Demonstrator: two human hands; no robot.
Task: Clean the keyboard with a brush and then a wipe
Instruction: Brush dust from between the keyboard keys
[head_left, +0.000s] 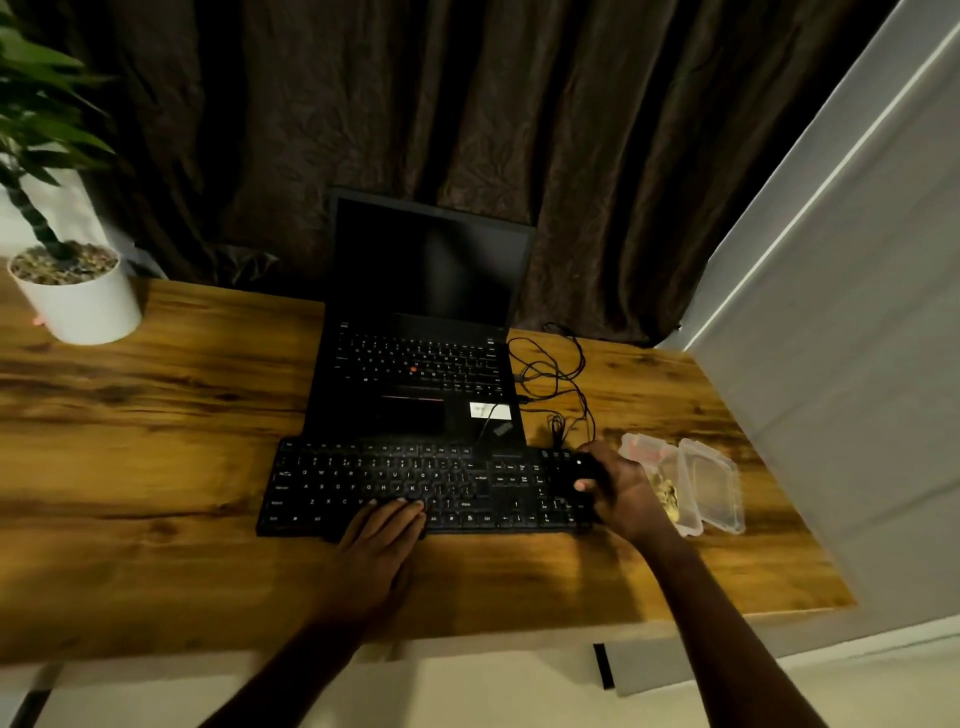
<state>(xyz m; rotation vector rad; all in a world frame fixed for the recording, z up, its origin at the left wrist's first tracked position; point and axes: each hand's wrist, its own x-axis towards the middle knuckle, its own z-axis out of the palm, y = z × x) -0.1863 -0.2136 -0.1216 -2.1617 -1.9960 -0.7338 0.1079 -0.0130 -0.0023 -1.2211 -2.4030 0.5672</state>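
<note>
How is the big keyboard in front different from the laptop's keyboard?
The separate keyboard is wider and has an extra block of keys at its right end; the laptop keyboard is narrower. The laptop's has a red dot among its keys; the separate one shows none. The left hand and right hand rest on the separate keyboard only. Both are black with pale lettering.

White key legends showed on the black keyboard (415, 483): Q, W, E, R, T, Y, U, I, O, P on one row, A, S, D, F, G, H, J, K, L below. Laptop (421, 374) key lettering and white sticker (489, 411) too blurred to read.
</note>
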